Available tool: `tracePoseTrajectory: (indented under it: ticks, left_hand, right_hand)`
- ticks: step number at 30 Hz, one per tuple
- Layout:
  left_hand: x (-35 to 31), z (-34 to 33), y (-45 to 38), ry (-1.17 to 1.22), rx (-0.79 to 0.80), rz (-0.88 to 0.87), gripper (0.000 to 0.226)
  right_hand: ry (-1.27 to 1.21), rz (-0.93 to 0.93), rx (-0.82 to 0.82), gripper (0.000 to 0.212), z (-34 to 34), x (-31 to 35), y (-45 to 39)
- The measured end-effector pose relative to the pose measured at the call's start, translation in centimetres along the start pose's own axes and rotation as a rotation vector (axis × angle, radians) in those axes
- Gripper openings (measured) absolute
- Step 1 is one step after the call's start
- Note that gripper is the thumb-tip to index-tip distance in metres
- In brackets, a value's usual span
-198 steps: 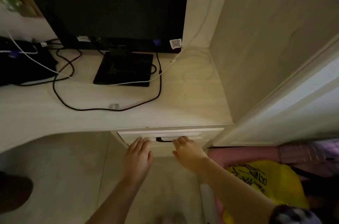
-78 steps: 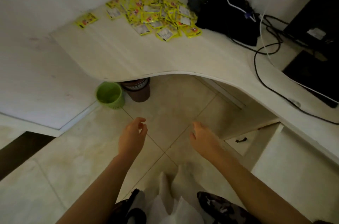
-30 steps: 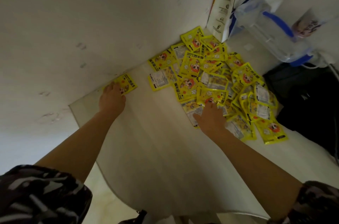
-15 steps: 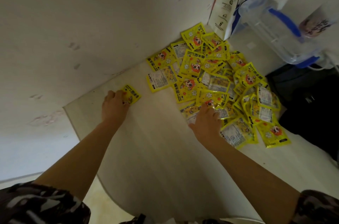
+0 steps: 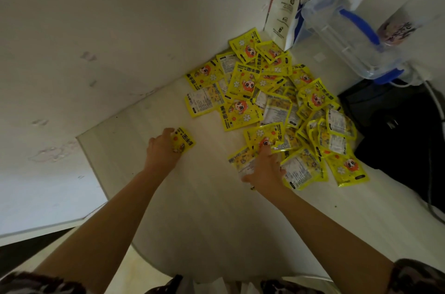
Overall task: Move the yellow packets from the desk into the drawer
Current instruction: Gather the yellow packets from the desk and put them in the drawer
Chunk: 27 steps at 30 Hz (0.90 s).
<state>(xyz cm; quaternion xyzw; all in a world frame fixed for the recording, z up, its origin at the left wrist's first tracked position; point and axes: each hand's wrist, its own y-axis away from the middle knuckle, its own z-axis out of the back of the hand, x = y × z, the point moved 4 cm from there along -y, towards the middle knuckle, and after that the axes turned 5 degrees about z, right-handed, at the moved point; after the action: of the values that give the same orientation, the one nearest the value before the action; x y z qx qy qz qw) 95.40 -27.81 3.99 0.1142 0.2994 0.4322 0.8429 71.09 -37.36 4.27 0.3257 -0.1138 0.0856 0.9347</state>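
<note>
Reaching over the table (image 5: 204, 209), both hands work at the yellow packets. The left hand (image 5: 161, 152) curls its grip round a lone packet (image 5: 184, 140) that juts out past its fingertips, lying on the table apart from the rest. The right hand (image 5: 265, 168) lies on the near edge of the pile (image 5: 277, 101) — its fingers are bent down over a packet or two, though whether they pinch or only press I cannot tell. Beyond that grip the pile spreads to the wall corner, packets overlapping, some face up, some showing their printed backs. Farther right of the pile sits a black bag (image 5: 404, 130); behind it — a clear jug (image 5: 349, 36) with a blue handle and a white carton (image 5: 296, 2).
</note>
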Motion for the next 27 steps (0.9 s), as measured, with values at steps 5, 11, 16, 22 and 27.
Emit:
tracePoseTrajectory:
  ticks: [5,11,16,22,27]
  left_hand:
    - [-1.2,0.1,0.6,0.03,0.031,-0.045,0.048]
    - [-4.1,0.6,-0.4,0.1,0.045,-0.111,0.052]
    - [-6.9,1.3,-2.7,0.097,0.07,-0.164,0.057]
    - [-10.0,1.8,-6.1,-0.028,0.067,-0.278,0.06]
    - [-11.0,1.5,-8.5,-0.099,0.022,-0.309,0.064]
  right_hand:
    - [-0.233,0.012,0.052,0.089,0.3,-1.3,0.6]
    - [-0.44,0.027,0.211,0.092,2.4,-2.2,2.0]
    - [-0.206,0.243,0.211,0.081,5.8,-1.5,1.2]
    - [0.316,0.492,0.188,0.033,8.5,-1.7,-2.9]
    - [0.729,0.703,0.048,0.031,7.9,-1.5,-5.0]
